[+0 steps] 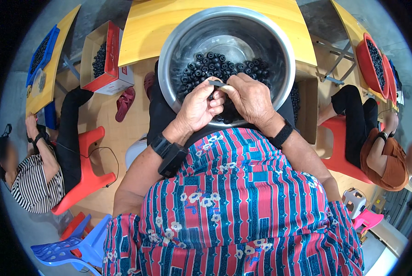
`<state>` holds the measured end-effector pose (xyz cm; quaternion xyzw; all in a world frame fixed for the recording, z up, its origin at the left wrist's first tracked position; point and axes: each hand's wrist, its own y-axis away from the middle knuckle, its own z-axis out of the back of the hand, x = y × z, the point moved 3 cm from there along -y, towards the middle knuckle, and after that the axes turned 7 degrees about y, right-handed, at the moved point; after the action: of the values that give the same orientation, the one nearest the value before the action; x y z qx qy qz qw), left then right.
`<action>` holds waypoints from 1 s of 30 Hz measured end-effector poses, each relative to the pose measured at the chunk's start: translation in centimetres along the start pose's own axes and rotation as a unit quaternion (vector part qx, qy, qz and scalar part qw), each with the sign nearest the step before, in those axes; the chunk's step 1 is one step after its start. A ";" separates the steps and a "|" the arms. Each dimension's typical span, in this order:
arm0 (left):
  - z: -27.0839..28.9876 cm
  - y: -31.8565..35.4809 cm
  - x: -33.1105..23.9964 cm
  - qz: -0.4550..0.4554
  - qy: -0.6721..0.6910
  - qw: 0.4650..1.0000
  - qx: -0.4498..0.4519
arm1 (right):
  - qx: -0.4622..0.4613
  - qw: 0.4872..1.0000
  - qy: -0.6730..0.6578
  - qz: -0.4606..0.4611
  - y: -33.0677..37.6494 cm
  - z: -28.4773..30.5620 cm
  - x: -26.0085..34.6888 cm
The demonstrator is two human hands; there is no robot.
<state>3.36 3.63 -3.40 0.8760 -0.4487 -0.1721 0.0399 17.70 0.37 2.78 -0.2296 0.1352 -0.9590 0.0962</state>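
Note:
A wide metal bowl (268, 39) rests on my lap against the table edge, with many small black ring-shaped parts (210, 64) in it. Over its near side, my left hand (199, 106) and my right hand (252, 99) meet, both closed. Between the thumb and fingers of each is a small dark flat strip (218, 83). A black part also seems to sit by the curled fingers of my left hand, partly hidden by them. Each of my wrists wears a black band, the left one with a box-shaped device.
A yellow table (141, 32) lies beyond the bowl. To the left are a red-and-white carton (116, 76) of black parts, a pink slipper (125, 105) and a seated person; on the right, another seated person and red basins (366, 62). Behind me stands a blue chair (88, 246).

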 end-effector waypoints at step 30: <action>-0.4 0.1 0.1 -0.013 -0.026 0.996 0.085 | 0.055 0.993 0.012 -0.106 0.1 -0.1 -2.8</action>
<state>3.50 3.47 -3.09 0.8771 -0.4515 -0.1563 -0.0485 20.12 0.93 1.53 -0.2255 0.0580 -0.9725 0.0055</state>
